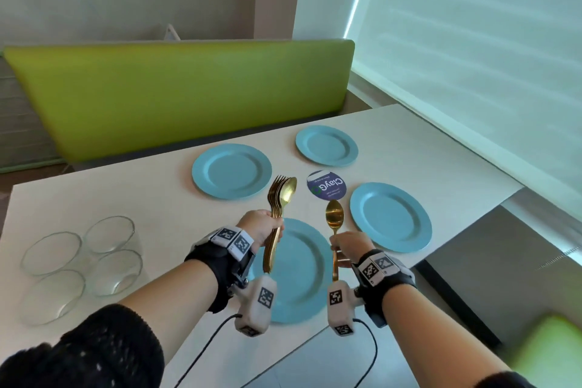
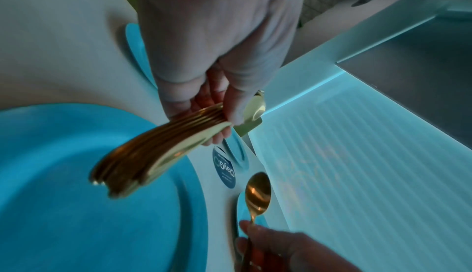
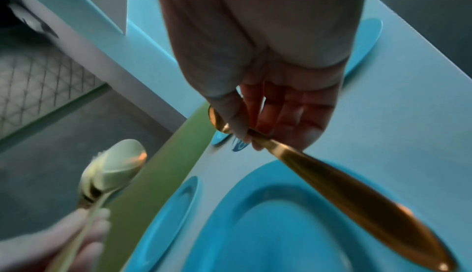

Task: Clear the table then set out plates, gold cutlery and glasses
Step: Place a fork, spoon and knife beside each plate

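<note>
Several blue plates lie on the white table (image 1: 94, 198): a near plate (image 1: 302, 280) under my hands, a right plate (image 1: 390, 217), a far left plate (image 1: 231, 171) and a far right plate (image 1: 326, 145). My left hand (image 1: 263, 230) grips a bundle of gold cutlery (image 1: 280, 198), forks and spoons together, held above the near plate (image 2: 63, 205); the bundle's handles (image 2: 153, 151) fan toward the camera. My right hand (image 1: 346, 246) pinches a single gold spoon (image 1: 334, 220) by its handle (image 3: 344, 185), bowl pointing away, between the near and right plates.
Several clear glass bowls (image 1: 82, 261) cluster at the table's left. A round dark blue sticker (image 1: 326, 185) sits between the plates. A green bench (image 1: 176, 94) runs behind the table. The table's right edge drops off beside the right plate.
</note>
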A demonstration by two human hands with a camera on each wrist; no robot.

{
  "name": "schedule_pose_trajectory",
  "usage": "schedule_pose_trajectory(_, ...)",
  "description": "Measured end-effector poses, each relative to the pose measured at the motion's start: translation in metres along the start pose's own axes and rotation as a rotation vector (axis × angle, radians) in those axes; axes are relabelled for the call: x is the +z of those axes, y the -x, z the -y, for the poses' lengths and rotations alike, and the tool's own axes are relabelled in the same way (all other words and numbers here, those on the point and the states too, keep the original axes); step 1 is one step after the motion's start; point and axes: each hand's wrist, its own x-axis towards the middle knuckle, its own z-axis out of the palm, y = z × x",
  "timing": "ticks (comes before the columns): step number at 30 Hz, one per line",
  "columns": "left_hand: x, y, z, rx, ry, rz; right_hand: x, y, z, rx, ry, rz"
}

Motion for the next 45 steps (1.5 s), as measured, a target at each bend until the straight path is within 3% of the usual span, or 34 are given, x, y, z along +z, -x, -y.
schedule_pose_trajectory(1,0.003,-0.007,-0.003,-0.014,0.027,-0.015,-0.006,-0.005,0.003,0.024,0.026,-0.006)
schedule_pose_trajectory(3,0.008,-0.016,-0.007,-0.038,0.053,-0.044,-0.011,-0.02,0.001,-0.021,0.38,0.037)
schedule_pose_trajectory(5,0.012,-0.023,-0.011,-0.057,0.045,-0.064,-0.015,-0.035,0.002,-0.007,0.402,0.007)
schedule_pose_trajectory(8,0.016,-0.033,-0.015,-0.079,0.025,-0.086,-0.014,-0.057,-0.004,-0.071,0.701,0.029)
schedule_pose_trajectory(10,0.019,-0.038,-0.016,-0.086,0.018,-0.109,-0.014,-0.063,-0.008,-0.097,0.766,0.032)
schedule_pose_trajectory(16,0.027,-0.047,-0.012,-0.1,0.021,-0.143,-0.013,-0.076,-0.012,-0.135,0.831,0.075)
schedule_pose_trajectory(22,0.032,-0.052,-0.008,-0.107,0.03,-0.149,-0.006,-0.08,-0.014,-0.182,0.795,0.024)
schedule_pose_trajectory(45,0.018,-0.062,-0.003,-0.143,-0.015,-0.093,0.007,-0.081,-0.013,-0.131,0.698,-0.048)
